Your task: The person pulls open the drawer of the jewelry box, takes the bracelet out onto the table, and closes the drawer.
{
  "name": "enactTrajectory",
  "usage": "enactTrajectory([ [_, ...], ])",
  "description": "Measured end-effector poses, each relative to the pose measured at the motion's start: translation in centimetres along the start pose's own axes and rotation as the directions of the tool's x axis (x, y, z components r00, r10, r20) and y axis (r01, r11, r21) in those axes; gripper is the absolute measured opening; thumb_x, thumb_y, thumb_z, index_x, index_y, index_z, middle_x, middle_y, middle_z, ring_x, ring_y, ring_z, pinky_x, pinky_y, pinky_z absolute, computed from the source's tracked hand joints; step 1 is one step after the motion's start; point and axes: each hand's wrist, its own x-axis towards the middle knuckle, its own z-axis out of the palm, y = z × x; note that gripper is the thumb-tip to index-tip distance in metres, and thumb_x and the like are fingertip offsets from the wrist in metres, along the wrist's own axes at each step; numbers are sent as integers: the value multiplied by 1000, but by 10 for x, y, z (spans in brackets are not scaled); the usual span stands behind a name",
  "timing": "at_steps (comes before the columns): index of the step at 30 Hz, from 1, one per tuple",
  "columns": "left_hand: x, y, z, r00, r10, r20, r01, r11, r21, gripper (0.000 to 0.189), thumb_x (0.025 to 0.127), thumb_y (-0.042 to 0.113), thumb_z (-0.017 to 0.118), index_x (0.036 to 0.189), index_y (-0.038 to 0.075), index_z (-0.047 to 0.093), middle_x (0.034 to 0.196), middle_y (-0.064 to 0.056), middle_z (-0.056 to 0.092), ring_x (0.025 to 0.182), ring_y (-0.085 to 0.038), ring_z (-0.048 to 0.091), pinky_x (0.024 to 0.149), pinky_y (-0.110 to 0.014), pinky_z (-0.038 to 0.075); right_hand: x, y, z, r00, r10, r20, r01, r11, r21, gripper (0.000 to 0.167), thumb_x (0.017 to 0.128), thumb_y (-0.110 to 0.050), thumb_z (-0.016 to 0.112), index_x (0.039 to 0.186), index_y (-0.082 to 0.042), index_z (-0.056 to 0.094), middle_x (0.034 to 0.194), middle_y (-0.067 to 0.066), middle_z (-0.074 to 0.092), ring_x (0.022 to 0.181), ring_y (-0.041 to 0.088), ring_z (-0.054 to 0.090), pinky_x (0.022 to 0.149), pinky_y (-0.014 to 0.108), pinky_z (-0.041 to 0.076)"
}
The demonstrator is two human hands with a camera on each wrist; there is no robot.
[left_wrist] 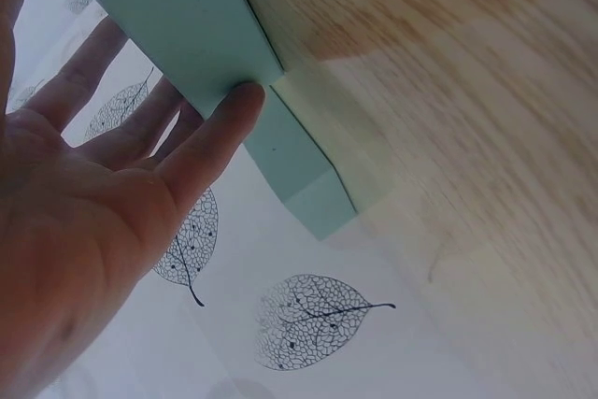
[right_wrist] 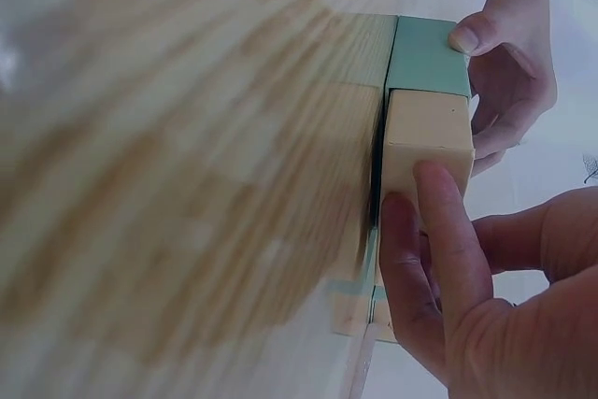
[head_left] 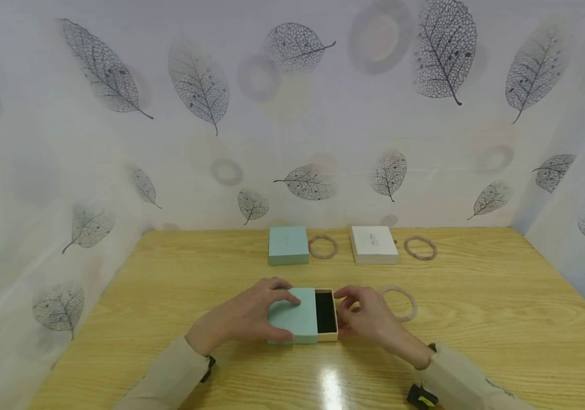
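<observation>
A mint-green drawer-style gift box (head_left: 295, 319) lies on the table, its cream inner tray (head_left: 327, 338) pulled partway out to the right, showing a black lining. My left hand (head_left: 248, 316) grips the green sleeve, thumb on the near side and fingers over the top and far edge. At the tray's right end is my right hand (head_left: 369, 316). In the right wrist view, its fingertips press the tray's end face (right_wrist: 448, 161). A pale pink bangle (head_left: 415, 307) lies just beyond the right hand, which overlaps its near side.
Farther back stand another mint-green box (head_left: 288, 245) and a white box (head_left: 374, 245) with lettering. To the right of each lies a pinkish bangle, one (head_left: 324, 257) between the boxes and one (head_left: 420, 258) farther right. Leaf-print cloth (head_left: 313, 131) surrounds the wooden table (head_left: 180, 296).
</observation>
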Motion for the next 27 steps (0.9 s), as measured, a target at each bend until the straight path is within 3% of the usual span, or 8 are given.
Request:
enactTrajectory([
  [27,0,0,0,1000,16,-12,-16,1000,10,55,82,46,83,129,21,69,150,-11,52,139,-33,48,113,-53,46,4,-3,7,1000,17,2,-17,1000,6,29,96,3,60,125,7,63,93,13,68,73,19,73,61,31,63],
])
